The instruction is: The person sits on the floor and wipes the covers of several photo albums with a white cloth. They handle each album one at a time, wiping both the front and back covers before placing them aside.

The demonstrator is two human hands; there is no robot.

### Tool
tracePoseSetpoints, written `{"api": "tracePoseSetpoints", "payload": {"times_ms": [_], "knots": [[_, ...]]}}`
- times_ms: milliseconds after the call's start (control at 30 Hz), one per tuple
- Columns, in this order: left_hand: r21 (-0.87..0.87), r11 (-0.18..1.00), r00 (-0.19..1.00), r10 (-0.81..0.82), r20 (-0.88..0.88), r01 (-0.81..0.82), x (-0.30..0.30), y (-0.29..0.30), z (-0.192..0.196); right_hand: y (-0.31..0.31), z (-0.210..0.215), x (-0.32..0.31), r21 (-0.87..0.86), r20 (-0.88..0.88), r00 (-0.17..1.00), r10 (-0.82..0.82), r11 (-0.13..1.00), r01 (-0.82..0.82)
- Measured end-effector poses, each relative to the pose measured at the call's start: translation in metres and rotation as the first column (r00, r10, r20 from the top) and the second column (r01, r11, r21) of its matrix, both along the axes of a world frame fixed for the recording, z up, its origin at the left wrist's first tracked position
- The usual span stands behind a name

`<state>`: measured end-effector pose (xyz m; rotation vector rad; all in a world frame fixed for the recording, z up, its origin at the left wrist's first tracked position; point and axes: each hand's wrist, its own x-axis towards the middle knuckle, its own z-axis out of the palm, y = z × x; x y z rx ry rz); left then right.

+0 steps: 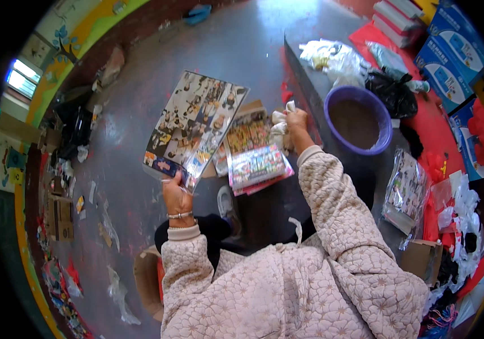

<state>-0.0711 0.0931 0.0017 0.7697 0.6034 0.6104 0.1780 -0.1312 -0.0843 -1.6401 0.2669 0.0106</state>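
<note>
My left hand (177, 196) is closed on the lower corner of a large picture sheet (196, 116), covered with many small photos and glossy as if in clear plastic. The sheet is held up at a tilt, left of a stack of colourful printed sheets (257, 167) on the floor. My right hand (296, 120) grips a crumpled white cloth (279, 125) just beyond that stack's right side. Part of the stack's far left side is hidden behind the raised sheet. My shoe (226, 200) shows between the left hand and the stack.
To the right, a purple basin (330, 116) with murky contents stands on a raised step. Plastic bags (335, 59), a black bag (391, 93), blue boxes (445, 79) and a wrapped photo pack (406, 189) lie beyond. Cardboard boxes (61, 217) and litter line the left wall.
</note>
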Motion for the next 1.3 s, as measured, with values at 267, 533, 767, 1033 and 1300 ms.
{"api": "tracePoseSetpoints", "payload": {"times_ms": [267,533,767,1033,1300], "knots": [[0.108,0.981,0.960,-0.178,0.214,0.158,0.061,-0.006,0.008,-0.020,0.111,-0.032,0.897,-0.005,0.782,0.623,0.348,-0.271],[-0.055,0.930,0.909,-0.343,0.236,0.365,0.105,-0.057,-0.015,-0.006,0.134,-0.057,0.760,0.089,0.865,0.494,0.528,-0.380],[-0.105,0.908,0.829,-0.317,0.461,0.406,0.111,-0.044,0.014,-0.019,0.127,-0.039,0.741,-0.074,0.923,0.378,0.640,-0.203],[-0.109,0.984,0.951,-0.102,0.291,0.139,0.108,-0.021,0.014,-0.028,0.126,-0.040,0.669,0.000,0.905,0.426,0.672,-0.317],[0.079,0.996,0.996,-0.057,0.072,0.052,0.093,-0.014,0.021,-0.029,0.132,-0.046,0.670,0.043,0.896,0.443,0.652,-0.355]]}}
